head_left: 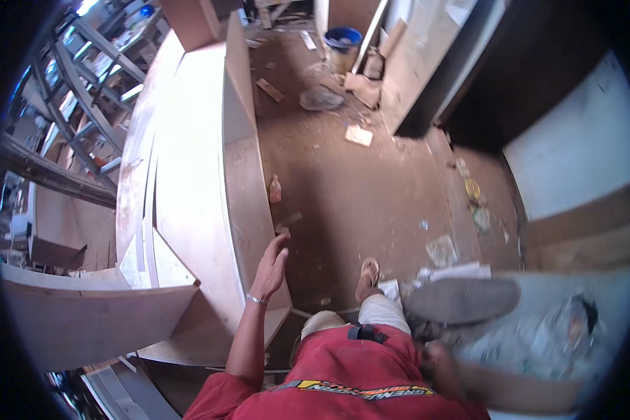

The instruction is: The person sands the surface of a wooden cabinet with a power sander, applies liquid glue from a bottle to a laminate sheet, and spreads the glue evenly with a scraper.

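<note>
My left hand is held out over the floor, beside the low side of a long pale wooden cabinet carcass. Its fingers are loosely extended and nothing is in them. A bracelet circles that wrist. Low at my right side, next to my red shirt, hangs my right hand, smeared by motion, so its fingers cannot be made out. Past my left fingertips a small bottle with orange-pink contents stands against the cabinet's side.
Wood scraps litter the brown floor ahead. A bucket with a blue rim stands farther off. Large panels lean at the right, above a grey oval piece and clear plastic sheeting. A metal ladder is at far left.
</note>
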`<state>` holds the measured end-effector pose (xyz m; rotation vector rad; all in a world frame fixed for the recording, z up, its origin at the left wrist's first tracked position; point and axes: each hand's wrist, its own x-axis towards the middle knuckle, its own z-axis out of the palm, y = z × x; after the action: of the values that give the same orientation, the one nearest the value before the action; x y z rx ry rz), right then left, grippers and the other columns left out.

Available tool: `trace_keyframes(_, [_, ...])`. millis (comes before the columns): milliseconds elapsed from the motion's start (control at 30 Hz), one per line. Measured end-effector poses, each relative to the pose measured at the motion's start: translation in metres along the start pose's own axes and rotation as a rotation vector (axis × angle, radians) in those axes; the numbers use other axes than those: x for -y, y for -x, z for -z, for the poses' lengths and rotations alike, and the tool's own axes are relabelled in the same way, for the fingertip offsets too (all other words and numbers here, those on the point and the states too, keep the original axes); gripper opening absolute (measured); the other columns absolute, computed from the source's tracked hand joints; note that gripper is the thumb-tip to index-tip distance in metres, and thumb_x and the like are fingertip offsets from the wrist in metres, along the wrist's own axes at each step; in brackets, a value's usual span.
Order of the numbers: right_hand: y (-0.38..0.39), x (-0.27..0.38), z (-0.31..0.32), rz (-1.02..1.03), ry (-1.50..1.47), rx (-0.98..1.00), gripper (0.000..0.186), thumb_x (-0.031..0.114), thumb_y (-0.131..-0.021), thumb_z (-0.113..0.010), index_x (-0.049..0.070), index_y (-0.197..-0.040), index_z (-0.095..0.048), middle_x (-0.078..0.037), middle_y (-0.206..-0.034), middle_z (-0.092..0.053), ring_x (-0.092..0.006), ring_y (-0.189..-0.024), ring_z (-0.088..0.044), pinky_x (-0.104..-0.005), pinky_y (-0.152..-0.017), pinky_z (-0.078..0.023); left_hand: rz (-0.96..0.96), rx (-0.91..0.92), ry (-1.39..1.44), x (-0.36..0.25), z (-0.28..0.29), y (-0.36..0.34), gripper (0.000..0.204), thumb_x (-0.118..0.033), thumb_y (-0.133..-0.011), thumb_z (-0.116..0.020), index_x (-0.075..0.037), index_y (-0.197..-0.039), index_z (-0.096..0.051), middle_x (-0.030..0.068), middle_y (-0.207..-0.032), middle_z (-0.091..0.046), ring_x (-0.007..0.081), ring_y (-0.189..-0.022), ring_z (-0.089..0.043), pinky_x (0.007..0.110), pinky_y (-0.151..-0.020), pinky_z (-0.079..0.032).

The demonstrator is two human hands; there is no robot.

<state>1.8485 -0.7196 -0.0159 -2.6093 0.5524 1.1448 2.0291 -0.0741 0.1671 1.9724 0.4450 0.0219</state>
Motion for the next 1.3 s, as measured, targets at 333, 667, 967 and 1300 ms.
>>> trace_keyframes(333, [-0.259,0.554,0.451,0.554,-0.727,0.026,0.024,0.025,-0.100,-0.060,0.005,-0.111,-0.066,-0.009,-0.084,-0.070,-0.0168,-0.071,-0.068,-0.0316,-0.061,-0.056,0.522,0.217,-0.319,0.107,-0.081,-0.058,0.034,-0.035,-0.095,-0.061,-0.012,-0.115,-0.075,0.0151,-0.116,-0.073,0.0341,-0.112,-0.068,0.043,-0.100,-0.052])
trace_keyframes(667, [-0.364,0.859,0.487,0.464,-0.521,0.548,0.023,0.025,-0.101,-0.060,0.004,-0.107,-0.065,-0.011,-0.091,-0.073,-0.0157,-0.078,-0.071,-0.0302,-0.068,-0.059,0.915,0.456,-0.260,0.106,-0.007,-0.378,0.025,-0.023,-0.090,-0.073,-0.002,-0.104,-0.078,0.0123,-0.107,-0.076,0.0211,-0.100,-0.070,0.037,-0.094,-0.054])
trace_keyframes(967, [-0.394,1.252,0.639,0.902,-0.341,0.658,0.027,0.020,-0.099,-0.061,0.006,-0.122,-0.062,-0.008,-0.085,-0.070,-0.0120,-0.069,-0.064,-0.0291,-0.061,-0.055,0.298,-0.305,0.241,-0.151,0.120,-0.727,0.031,-0.026,-0.100,-0.060,0.000,-0.084,-0.064,0.0030,-0.075,-0.062,0.0110,-0.074,-0.054,0.029,-0.070,-0.046])
trace_keyframes(1300, [-0.371,1.773,0.747,1.622,-0.409,0.106,0.093,0.031,-0.082,-0.079,0.004,-0.154,-0.027,-0.026,-0.134,-0.057,-0.0385,-0.125,-0.058,-0.0452,-0.107,-0.045,0.929,-1.015,0.286,-0.052,0.058,-0.724,0.037,-0.020,-0.098,-0.056,0.002,-0.069,-0.058,0.0101,-0.062,-0.060,0.0170,-0.059,-0.062,0.037,-0.057,-0.052])
